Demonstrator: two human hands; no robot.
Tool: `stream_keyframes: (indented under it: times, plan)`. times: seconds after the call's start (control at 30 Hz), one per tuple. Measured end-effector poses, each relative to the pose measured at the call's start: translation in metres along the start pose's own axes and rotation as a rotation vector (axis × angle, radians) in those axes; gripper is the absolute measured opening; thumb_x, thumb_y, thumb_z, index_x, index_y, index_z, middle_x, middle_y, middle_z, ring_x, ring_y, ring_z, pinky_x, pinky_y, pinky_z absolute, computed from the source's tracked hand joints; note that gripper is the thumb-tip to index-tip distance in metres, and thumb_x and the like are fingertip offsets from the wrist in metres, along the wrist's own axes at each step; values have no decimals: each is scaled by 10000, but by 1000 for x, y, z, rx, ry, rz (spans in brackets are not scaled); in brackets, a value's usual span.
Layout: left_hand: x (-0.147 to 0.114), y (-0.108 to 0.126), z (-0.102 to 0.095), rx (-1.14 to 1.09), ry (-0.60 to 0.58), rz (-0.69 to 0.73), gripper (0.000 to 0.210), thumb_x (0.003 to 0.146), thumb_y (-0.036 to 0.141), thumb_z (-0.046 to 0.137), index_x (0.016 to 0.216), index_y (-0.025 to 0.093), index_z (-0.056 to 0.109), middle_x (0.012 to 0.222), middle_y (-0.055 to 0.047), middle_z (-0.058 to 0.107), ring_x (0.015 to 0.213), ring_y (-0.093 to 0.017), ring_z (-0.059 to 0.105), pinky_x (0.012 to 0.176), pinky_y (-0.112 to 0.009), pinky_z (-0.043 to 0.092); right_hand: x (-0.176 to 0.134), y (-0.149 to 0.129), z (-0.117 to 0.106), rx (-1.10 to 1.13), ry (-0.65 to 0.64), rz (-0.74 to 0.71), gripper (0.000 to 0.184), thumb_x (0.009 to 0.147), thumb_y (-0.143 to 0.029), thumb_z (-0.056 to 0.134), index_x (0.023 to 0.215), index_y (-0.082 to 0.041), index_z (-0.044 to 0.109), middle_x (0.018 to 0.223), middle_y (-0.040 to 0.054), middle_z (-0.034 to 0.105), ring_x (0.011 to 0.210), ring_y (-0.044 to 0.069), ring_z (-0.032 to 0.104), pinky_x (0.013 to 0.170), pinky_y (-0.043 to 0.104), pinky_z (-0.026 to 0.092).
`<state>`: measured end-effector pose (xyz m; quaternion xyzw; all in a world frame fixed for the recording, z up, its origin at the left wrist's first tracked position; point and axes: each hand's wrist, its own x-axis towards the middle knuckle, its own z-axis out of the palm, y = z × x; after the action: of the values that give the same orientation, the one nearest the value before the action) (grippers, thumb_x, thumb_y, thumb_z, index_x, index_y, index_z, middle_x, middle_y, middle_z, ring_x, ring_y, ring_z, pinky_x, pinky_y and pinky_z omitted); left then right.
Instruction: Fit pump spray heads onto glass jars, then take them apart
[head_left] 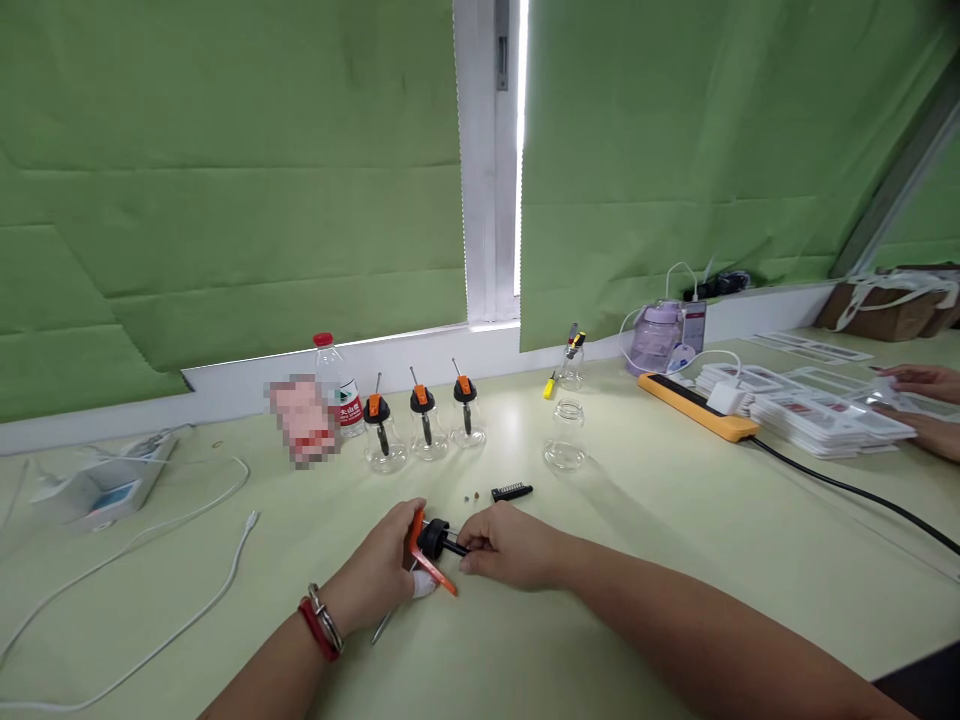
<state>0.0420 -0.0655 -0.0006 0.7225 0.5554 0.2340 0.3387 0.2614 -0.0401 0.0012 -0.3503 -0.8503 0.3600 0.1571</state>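
Observation:
My left hand (399, 552), with white tape on a finger and bracelets at the wrist, is closed around an orange and black bottle pump head (433, 540). A thin metal rod (382, 627) points down toward me below that hand. My right hand (501, 545) pinches the black tube (454, 547) on the same pump head. Just beyond my right hand lies a black part with a spring (512, 492); two tiny pieces (471, 497) sit beside it. Farther back stand three glass bottles (428, 440) with orange and black pump heads fitted. An uncapped glass bottle (566, 440) stands to their right.
A yellow-handled tool (550, 385) leans near a jar of tools (573, 365). Behind the left bottles is a red-capped water bottle (349, 400). White cables (187, 520) run across the left. An orange power strip (697, 408), stacked white frames (817, 410) and another person's hands (926, 400) are at right.

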Motion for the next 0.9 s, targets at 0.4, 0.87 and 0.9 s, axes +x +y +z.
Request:
stream_keyframes:
  times: [0.4,0.87,0.9]
  plan:
    - [-1,15,1,-29,-47,88,261,721,196,453,952,180,572,847,-28,615,783,-183,548,703,-270,423,8,15,8,53,67,139,137,759,-292,558,700,-181,613,561,-23,506,488,88,402,456,211,309]
    - [2,12,0,0,-73,67,415,609,61,343,932,211,556,840,-2,608,782,-168,527,705,-253,405,15,23,26,429,172,38,197,651,-150,648,753,-198,487,666,-47,516,614,98,485,550,205,387]
    - [2,13,0,-17,-78,71,412,609,68,344,932,207,559,851,-6,613,797,-171,532,715,-254,409,15,22,26,413,184,39,210,648,-130,643,762,-201,482,670,-50,514,619,98,486,555,205,389]
